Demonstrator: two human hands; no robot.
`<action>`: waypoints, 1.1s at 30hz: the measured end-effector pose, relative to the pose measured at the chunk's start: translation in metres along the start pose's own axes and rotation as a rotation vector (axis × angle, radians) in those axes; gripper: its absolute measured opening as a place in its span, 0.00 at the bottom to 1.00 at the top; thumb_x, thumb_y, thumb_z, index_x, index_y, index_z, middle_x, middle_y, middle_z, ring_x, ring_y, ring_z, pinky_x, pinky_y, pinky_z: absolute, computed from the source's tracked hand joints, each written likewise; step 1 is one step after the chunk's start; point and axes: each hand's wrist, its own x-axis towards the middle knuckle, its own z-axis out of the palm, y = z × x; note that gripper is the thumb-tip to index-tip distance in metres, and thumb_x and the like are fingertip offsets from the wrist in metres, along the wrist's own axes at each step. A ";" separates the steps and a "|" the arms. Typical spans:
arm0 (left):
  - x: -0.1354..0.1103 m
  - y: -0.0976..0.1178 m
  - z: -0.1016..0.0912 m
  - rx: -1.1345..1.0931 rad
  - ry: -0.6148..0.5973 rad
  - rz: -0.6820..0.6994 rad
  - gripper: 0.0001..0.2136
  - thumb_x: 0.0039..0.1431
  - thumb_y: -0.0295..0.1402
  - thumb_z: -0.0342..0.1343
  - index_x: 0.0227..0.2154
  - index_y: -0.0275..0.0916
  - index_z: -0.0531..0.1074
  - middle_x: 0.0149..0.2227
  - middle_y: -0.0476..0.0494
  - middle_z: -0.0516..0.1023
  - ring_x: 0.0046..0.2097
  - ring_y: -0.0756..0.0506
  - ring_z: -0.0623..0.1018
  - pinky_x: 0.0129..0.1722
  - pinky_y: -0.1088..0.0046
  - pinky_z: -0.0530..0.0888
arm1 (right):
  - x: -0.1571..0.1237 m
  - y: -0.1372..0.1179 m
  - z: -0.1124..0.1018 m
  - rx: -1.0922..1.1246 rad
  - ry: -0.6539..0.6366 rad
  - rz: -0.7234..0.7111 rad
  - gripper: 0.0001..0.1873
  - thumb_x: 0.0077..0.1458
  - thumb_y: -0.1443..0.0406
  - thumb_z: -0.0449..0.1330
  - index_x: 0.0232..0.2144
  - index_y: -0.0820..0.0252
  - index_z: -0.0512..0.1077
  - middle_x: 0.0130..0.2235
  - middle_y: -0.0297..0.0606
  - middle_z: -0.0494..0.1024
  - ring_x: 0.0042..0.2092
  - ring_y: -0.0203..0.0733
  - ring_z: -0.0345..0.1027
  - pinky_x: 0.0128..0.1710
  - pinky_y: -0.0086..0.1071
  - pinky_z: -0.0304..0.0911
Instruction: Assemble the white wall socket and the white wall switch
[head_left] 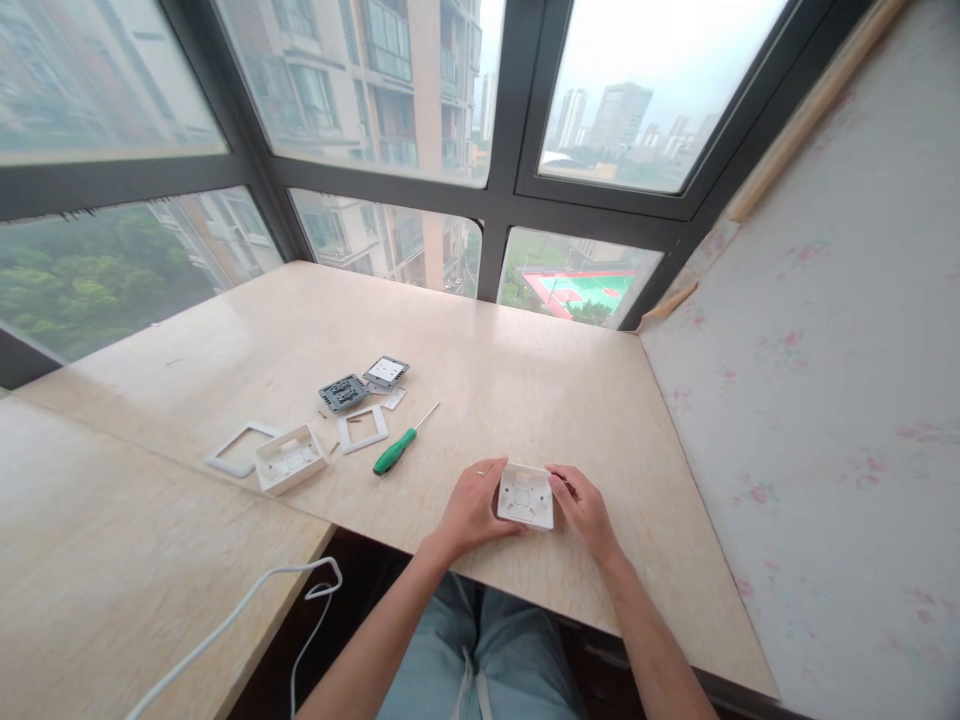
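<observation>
Two bare hands are holding a white box (525, 495) just above or on the near edge of a pale table (585, 380) by the windows (600, 110), its hollow side facing the wearer. The left hand (474, 508) is gripping the box's left side, thumb stretching along the lower edge and fingers reaching toward the upper corner. The right hand (583, 512) is pinching the upper right corner between thumb and forefinger, while its other fingers are curling in; whether they are hiding some small piece, one cannot tell.

Farther left, a green screwdriver (396, 450) is lying free, its shaft pointing away from the wearer. Beyond it, two grey switch units (343, 392) are resting beside a small white plate (394, 398), a white frame (367, 444) and a few loose screws (335, 447). An other box (289, 460) is sitting near the table's front edge, just beside a larger frame (231, 468).

The step in hand appears to be steadying and looking over the box; nothing is showing fitted into it. Any next move is likely calling for a firm left-hand hold, leaving the right fingers free for finer work.
</observation>
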 end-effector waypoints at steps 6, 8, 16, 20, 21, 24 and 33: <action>0.000 0.000 0.004 -0.028 0.007 0.048 0.58 0.33 0.53 0.73 0.65 0.33 0.53 0.62 0.23 0.65 0.63 0.28 0.67 0.61 0.48 0.64 | 0.001 0.006 0.000 -0.014 0.068 0.024 0.23 0.59 0.46 0.57 0.40 0.58 0.77 0.43 0.46 0.81 0.45 0.52 0.74 0.47 0.44 0.69; -0.001 -0.001 0.004 -0.060 0.020 0.062 0.59 0.33 0.55 0.72 0.66 0.34 0.52 0.64 0.23 0.63 0.64 0.27 0.65 0.63 0.47 0.62 | 0.001 0.008 0.000 -0.010 0.095 0.027 0.23 0.58 0.46 0.57 0.39 0.58 0.78 0.43 0.46 0.81 0.45 0.52 0.74 0.47 0.45 0.69; -0.004 -0.002 -0.002 -0.607 0.313 -0.168 0.26 0.63 0.49 0.53 0.56 0.36 0.66 0.53 0.34 0.75 0.55 0.39 0.75 0.55 0.58 0.71 | 0.000 0.018 -0.008 0.068 0.239 0.139 0.23 0.51 0.45 0.64 0.35 0.58 0.80 0.40 0.45 0.82 0.42 0.52 0.75 0.43 0.45 0.71; -0.001 -0.003 -0.003 -0.727 0.418 -0.254 0.16 0.67 0.41 0.47 0.45 0.36 0.73 0.41 0.39 0.80 0.43 0.44 0.79 0.45 0.65 0.75 | 0.010 0.019 -0.010 0.095 0.356 0.131 0.22 0.43 0.46 0.69 0.32 0.57 0.81 0.39 0.44 0.83 0.42 0.53 0.75 0.50 0.50 0.68; 0.000 -0.003 -0.003 -0.724 0.407 -0.247 0.14 0.66 0.40 0.49 0.42 0.36 0.74 0.39 0.40 0.81 0.41 0.44 0.79 0.43 0.67 0.75 | 0.015 0.017 -0.008 0.104 0.370 0.108 0.22 0.42 0.47 0.70 0.32 0.57 0.82 0.38 0.44 0.83 0.42 0.53 0.76 0.50 0.51 0.68; 0.001 -0.001 -0.004 -0.726 0.378 -0.219 0.10 0.62 0.36 0.52 0.36 0.37 0.77 0.35 0.43 0.81 0.38 0.45 0.78 0.40 0.69 0.73 | 0.039 0.000 0.003 0.128 0.383 0.018 0.21 0.41 0.48 0.71 0.30 0.59 0.81 0.36 0.43 0.83 0.40 0.51 0.76 0.48 0.50 0.69; 0.001 0.000 -0.005 -0.735 0.393 -0.223 0.10 0.61 0.32 0.51 0.34 0.37 0.77 0.33 0.43 0.81 0.35 0.45 0.78 0.37 0.69 0.72 | 0.146 -0.082 0.089 0.078 0.020 -0.150 0.25 0.57 0.46 0.57 0.34 0.60 0.81 0.40 0.45 0.83 0.40 0.46 0.75 0.44 0.43 0.70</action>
